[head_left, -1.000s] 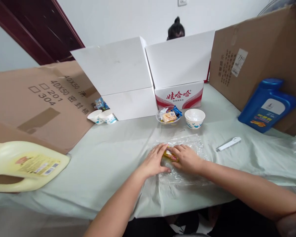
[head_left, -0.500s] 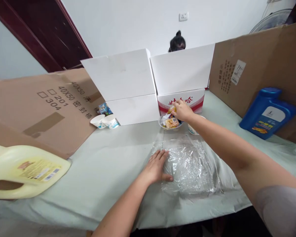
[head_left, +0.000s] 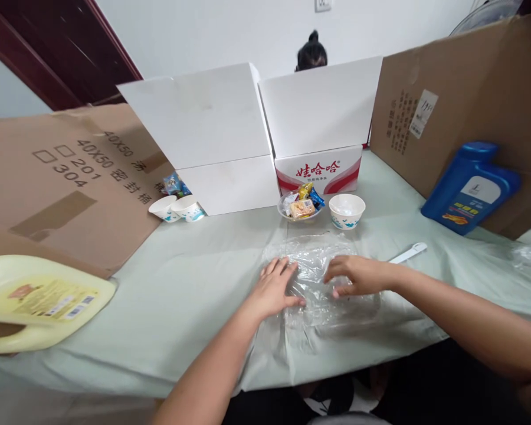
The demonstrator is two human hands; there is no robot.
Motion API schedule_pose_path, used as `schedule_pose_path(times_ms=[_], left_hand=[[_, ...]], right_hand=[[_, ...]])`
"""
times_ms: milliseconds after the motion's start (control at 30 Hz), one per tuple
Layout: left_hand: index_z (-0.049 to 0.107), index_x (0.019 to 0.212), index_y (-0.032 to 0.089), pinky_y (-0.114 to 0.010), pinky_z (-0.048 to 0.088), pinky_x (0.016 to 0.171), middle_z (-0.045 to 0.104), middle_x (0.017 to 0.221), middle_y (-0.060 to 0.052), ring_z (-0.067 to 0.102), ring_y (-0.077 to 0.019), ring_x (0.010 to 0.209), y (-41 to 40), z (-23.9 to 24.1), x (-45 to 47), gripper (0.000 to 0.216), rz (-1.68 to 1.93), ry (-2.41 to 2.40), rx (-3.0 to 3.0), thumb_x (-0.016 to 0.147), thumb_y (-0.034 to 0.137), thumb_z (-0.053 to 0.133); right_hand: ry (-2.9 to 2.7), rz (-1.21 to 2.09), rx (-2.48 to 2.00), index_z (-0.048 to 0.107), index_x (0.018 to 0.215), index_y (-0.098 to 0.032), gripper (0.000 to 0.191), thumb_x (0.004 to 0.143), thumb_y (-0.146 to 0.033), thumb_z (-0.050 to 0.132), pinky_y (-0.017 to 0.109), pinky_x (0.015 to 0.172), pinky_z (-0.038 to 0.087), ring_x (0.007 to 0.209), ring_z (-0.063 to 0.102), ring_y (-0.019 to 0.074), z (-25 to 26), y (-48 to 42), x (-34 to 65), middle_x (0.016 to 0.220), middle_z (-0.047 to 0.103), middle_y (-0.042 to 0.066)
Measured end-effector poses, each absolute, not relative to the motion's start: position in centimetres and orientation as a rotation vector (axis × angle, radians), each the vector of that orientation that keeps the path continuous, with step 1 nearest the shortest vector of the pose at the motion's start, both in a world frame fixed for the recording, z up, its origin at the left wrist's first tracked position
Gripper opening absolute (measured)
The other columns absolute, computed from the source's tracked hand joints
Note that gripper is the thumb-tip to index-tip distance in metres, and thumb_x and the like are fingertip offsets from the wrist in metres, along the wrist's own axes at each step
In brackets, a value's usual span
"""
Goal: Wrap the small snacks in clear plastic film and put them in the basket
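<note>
Plastic sheet [head_left: 316,308] is lying crumpled on the counter [head_left: 194,283], directly in front of the person. The left hand [head_left: 274,289] is resting palm-down at its left side, fingers spread and gripping nothing, as in the previous frames. The right hand [head_left: 358,274] is now hovering or resting over the sheet's right half (contact cannot be confirmed), its fingers curled loosely and empty; half a second ago it was reaching over the clear bowl [head_left: 307,219]. The yellow packet [head_left: 305,190], positioned between both hands one second ago, is now sitting in that bowl, among other wrapped snacks. The paper bowl [head_left: 346,220] is standing just beside it, unobstructed again. The right forearm is partly covering the white knife [head_left: 409,253].
</note>
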State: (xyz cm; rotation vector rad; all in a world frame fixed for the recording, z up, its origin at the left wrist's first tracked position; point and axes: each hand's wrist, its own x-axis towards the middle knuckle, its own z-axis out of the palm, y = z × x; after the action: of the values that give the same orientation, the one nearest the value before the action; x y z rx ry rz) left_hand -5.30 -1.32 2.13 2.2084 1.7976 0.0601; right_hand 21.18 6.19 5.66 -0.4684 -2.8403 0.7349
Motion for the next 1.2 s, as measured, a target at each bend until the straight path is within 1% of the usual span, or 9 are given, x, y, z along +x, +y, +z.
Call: schedule_pose_path(times_ms=[200, 333, 433, 500, 633, 700, 1000, 1133, 1200], left_hand=[[0.052, 0.134, 0.021, -0.058, 0.03, 0.107, 0.04, 0.149, -0.017, 0.03, -0.0399, 0.14, -0.2, 2.3, -7.5, 0.056, 0.163, 2.04, 2.138, 0.084, 0.045, 0.063], [0.065, 0.1, 0.019, -0.043, 0.042, 0.1, 0.06, 0.116, -0.011, 0.053, -0.028, 0.115, -0.9, 3.5, -6.9, 0.022, 0.505, 1.884, 2.281, 0.082, 0.03, 0.066], [0.064, 0.089, 0.022, -0.033, 0.048, 0.087, 0.059, 0.1, -0.003, 0.056, -0.0216, 0.099, -2.2, 4.4, -5.7, 0.027, 0.299, 1.405, 2.297, 0.07, 0.034, 0.078], [0.064, 0.087, 0.023, -0.033, 0.047, 0.084, 0.058, 0.099, -0.002, 0.053, -0.0223, 0.099, -2.7, 4.7, -5.3, 0.033, 0.107, 1.291, 2.275, 0.062, 0.033, 0.084], [0.063, 0.074, 0.021, -0.035, 0.044, 0.091, 0.058, 0.102, -0.003, 0.052, -0.0218, 0.103, -2.5, 4.8, -6.4, 0.006, 0.102, 1.287, 2.225, 0.075, 0.022, 0.069], [0.06, 0.076, 0.02, -0.036, 0.044, 0.093, 0.06, 0.105, -0.003, 0.055, -0.0208, 0.104, -2.1, 4.9, -7.4, 0.006, 0.208, 1.23, 2.122, 0.081, 0.023, 0.062], [0.046, 0.087, 0.02, -0.026, 0.047, 0.057, 0.063, 0.071, 0.001, 0.064, -0.0145, 0.06, -1.6, 4.4, -8.8, 0.027, 0.556, 1.263, 1.453, 0.083, 0.043, 0.06], [0.052, 0.09, 0.019, -0.021, 0.039, 0.05, 0.054, 0.062, 0.006, 0.052, -0.0102, 0.052, -0.3, 2.8, -8.6, 0.03, 0.854, 1.499, 1.492, 0.076, 0.043, 0.065], [0.054, 0.09, 0.019, -0.021, 0.039, 0.05, 0.053, 0.063, 0.005, 0.05, -0.0098, 0.052, 0.2, 2.2, -8.5, 0.032, 0.93, 1.591, 1.484, 0.076, 0.045, 0.063]], right_hand=[[-2.736, 0.891, -0.609, 0.066, 0.118, -0.021, 0.044, 0.086, -0.05, 0.063, 0.039, 0.1, 0.043, 0.115, 0.055, 0.0237, 3.4, 4.2, 25.9, 0.123, 0.06, 0.011], [-2.823, 0.83, -0.601, 0.059, 0.129, -0.022, 0.069, 0.071, -0.055, 0.075, 0.047, 0.108, 0.035, 0.13, 0.043, 0.0299, 3.0, 4.4, 26.7, 0.138, 0.052, 0.012], [-2.885, 0.798, -0.652, 0.052, 0.137, -0.022, 0.084, 0.063, -0.047, 0.082, 0.052, 0.113, 0.026, 0.138, 0.032, 0.0337, 2.7, 4.3, 26.8, 0.149, 0.042, 0.013], [-2.897, 0.83, -0.66, 0.055, 0.134, -0.021, 0.076, 0.065, -0.038, 0.081, 0.05, 0.113, 0.026, 0.14, 0.031, 0.0332, 2.8, 4.4, 27.0, 0.151, 0.04, 0.013], [-2.787, 0.95, -0.617, 0.07, 0.096, -0.02, 0.019, 0.079, -0.019, 0.061, 0.039, 0.103, 0.041, 0.126, 0.049, 0.0252, 3.7, 5.0, 27.9, 0.133, 0.057, 0.009], [-2.688, 0.992, -0.671, 0.068, 0.088, -0.019, 0.013, 0.082, -0.018, 0.056, 0.037, 0.093, 0.046, 0.112, 0.058, 0.0229, 4.2, 5.3, 28.4, 0.122, 0.063, 0.01], [-2.043, 1.569, -0.957, 0.051, 0.104, -0.019, 0.037, 0.089, -0.053, 0.052, 0.027, 0.053, 0.048, 0.054, 0.059, 0.0124, 3.2, 5.2, 27.8, 0.071, 0.059, -0.002], [-2.034, 1.308, -1.022, 0.052, 0.117, -0.019, 0.054, 0.074, -0.044, 0.072, 0.029, 0.062, 0.05, 0.067, 0.062, 0.0146, 1.8, 5.8, 26.6, 0.084, 0.064, 0.002], [-2.028, 1.186, -1.077, 0.053, 0.116, -0.02, 0.045, 0.077, -0.037, 0.067, 0.03, 0.066, 0.051, 0.07, 0.063, 0.0156, 1.3, 6.1, 26.0, 0.086, 0.066, 0.003]])
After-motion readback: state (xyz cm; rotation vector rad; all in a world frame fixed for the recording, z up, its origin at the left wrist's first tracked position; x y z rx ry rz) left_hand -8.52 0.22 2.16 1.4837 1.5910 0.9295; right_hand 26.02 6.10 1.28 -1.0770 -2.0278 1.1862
